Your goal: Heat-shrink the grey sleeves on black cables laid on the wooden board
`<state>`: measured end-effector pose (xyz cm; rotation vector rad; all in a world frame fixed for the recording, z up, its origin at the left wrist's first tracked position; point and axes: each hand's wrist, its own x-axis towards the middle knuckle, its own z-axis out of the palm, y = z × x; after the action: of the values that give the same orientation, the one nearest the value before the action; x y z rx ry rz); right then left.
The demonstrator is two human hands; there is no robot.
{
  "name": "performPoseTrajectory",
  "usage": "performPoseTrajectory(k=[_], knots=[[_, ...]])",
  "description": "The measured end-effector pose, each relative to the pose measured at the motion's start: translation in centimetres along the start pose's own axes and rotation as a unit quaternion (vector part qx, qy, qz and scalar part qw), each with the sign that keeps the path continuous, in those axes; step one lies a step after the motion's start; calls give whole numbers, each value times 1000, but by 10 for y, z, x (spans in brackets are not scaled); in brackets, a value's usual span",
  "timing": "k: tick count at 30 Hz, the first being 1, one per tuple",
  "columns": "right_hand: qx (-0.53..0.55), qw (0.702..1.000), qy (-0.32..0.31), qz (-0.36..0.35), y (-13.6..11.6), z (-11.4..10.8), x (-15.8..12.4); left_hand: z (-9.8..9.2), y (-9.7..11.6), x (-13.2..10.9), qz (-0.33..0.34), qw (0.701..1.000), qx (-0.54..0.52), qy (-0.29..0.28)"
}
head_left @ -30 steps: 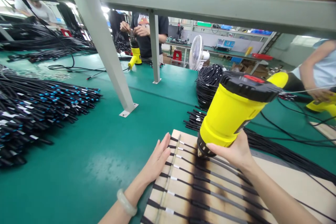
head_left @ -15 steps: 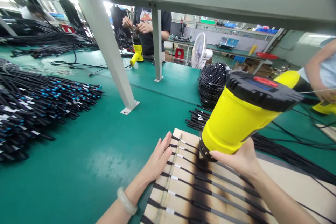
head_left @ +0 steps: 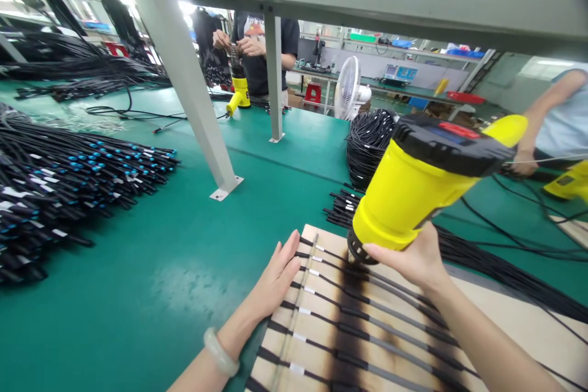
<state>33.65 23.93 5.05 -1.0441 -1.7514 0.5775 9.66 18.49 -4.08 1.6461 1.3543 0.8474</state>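
Note:
My right hand (head_left: 416,257) grips a yellow heat gun (head_left: 399,196) with a black end cap, tilted so its nozzle points down at the far part of a wooden board (head_left: 496,312). Across the board lie several black and grey cables (head_left: 390,312) side by side, with white labels near their left ends. Dark scorch marks run over the wood beneath them. My left hand (head_left: 278,275), fingers stretched out, rests flat against the board's left edge by the cable ends. A pale bangle (head_left: 220,352) circles my left wrist.
A big bundle of black cables with blue bands (head_left: 92,177) lies left on the green table (head_left: 151,318). White metal posts (head_left: 202,98) stand ahead. A coiled cable stack (head_left: 370,147) sits behind the board. Co-workers (head_left: 558,116) work across and at right, near a fan (head_left: 348,89).
The heat gun in my right hand has shifted slightly away from me and to the left along the cables. My left hand stays put. The co-worker's arm at right has moved.

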Motion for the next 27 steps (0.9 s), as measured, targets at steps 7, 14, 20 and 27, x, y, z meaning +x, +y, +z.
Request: performPoseTrajectory(k=[7, 14, 20, 27], knots=[[5, 1000, -10, 20, 2, -2, -11, 0, -2, -1, 1, 1000, 2, -4], [0, 1000, 15, 9, -2, 1, -2, 1, -3, -1, 10, 1000, 12, 1], [5, 999, 2, 51, -6, -17, -40, 3, -2, 0, 1, 1000, 6, 9], [1, 997, -6, 83, -20, -20, -52, 4, -2, -2, 2, 999, 39, -3]])
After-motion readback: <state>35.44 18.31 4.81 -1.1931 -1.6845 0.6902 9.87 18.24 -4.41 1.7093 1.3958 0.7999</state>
